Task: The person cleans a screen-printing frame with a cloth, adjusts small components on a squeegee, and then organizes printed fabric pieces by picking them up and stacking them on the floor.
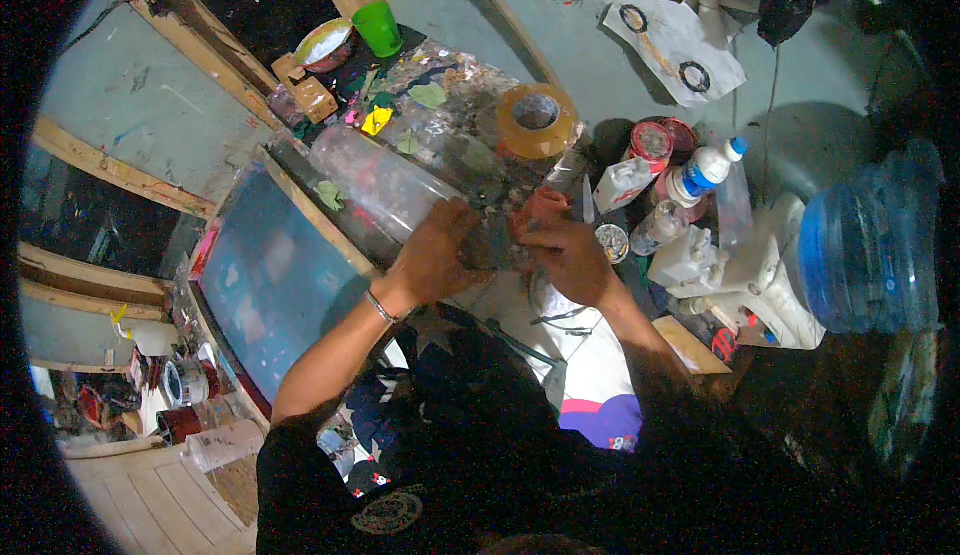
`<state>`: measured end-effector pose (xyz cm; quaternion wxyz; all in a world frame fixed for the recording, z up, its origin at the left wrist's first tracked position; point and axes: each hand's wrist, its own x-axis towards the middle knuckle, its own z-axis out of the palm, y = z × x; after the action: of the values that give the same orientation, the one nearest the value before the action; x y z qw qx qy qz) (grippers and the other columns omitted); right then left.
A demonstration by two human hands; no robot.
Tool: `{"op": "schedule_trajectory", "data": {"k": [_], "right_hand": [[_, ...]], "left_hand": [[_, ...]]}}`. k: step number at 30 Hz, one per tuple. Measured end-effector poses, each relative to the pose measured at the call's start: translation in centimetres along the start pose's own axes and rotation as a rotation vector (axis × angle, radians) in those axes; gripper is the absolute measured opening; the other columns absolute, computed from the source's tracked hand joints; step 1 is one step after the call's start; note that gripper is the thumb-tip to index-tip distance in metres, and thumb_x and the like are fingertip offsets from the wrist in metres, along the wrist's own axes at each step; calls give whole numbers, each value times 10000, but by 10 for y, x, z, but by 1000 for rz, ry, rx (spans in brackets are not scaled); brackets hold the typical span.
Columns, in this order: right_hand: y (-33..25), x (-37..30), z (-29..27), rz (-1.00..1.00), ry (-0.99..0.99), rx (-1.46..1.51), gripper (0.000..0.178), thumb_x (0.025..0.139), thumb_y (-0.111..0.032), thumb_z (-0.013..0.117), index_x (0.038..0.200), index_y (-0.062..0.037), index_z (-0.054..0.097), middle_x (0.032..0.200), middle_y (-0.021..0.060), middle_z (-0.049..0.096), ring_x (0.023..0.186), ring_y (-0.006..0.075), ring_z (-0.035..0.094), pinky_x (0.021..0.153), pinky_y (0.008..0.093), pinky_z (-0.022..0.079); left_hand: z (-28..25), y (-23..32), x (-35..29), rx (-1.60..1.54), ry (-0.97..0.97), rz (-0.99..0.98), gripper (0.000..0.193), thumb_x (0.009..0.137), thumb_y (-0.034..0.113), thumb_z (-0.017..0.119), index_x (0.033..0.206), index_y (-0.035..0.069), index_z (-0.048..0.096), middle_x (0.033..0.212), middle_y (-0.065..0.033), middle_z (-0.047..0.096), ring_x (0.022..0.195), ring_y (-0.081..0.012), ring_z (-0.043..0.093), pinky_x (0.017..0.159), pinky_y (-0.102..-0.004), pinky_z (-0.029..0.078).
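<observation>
The stained counter (470, 60) is crowded, with a blue panel (270, 275) at its left and a large blue jug (875, 245) well apart at the right. Between these two, a clear cylinder (375, 180) slants over the counter with its near end at the left hand (440, 255), whose fingers are bent, while the right hand (572, 260) bends its own at a red piece (542, 207); for each grip, I cannot tell whether it is clamped. Smaller are the tape roll (556, 135) beyond the red piece, the white bottle (707, 168), the green cup (378, 31) and a yellow scrap (377, 121) near the cylinder.
</observation>
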<state>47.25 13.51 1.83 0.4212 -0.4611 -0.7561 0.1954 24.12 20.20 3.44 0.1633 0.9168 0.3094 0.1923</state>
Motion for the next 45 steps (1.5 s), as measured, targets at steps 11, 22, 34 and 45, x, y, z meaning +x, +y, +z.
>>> {"op": "schedule_trajectory", "data": {"k": [11, 22, 34, 45], "right_hand": [[33, -44, -8, 673, -129, 845, 262, 851, 64, 592, 1105, 111, 633, 897, 120, 667, 755, 188, 650, 673, 319, 545], [-102, 19, 223, 465, -1126, 776, 249, 878, 24, 578, 1107, 119, 601, 1036, 183, 651, 886, 245, 644, 755, 368, 533], [-166, -169, 477, 339, -1511, 907, 179, 880, 63, 574, 1058, 42, 574, 1020, 110, 632, 947, 231, 634, 906, 386, 556], [-26, -141, 497, 469, -1279, 256, 218, 874, -65, 542, 1068, 29, 577, 1088, 200, 617, 1041, 309, 621, 863, 429, 542]], "left_hand": [[-33, -5, -16, -15, 46, -344, 692, 622, 269, 863, 1163, -46, 569, 1142, -200, 552, 1059, -394, 555, 927, -446, 469], [-146, 92, -324, 328, 892, -790, 642, 580, 217, 878, 1111, -38, 622, 981, -153, 616, 908, -288, 597, 837, -363, 467], [-53, 304, -481, 194, 1789, -1485, 622, 593, 193, 817, 1130, -42, 609, 1021, -67, 546, 958, -184, 543, 880, -286, 418], [-15, 242, -430, -5, 1492, -1558, 644, 595, 188, 836, 1150, -30, 594, 1080, -85, 549, 997, -211, 543, 912, -317, 419]]}}
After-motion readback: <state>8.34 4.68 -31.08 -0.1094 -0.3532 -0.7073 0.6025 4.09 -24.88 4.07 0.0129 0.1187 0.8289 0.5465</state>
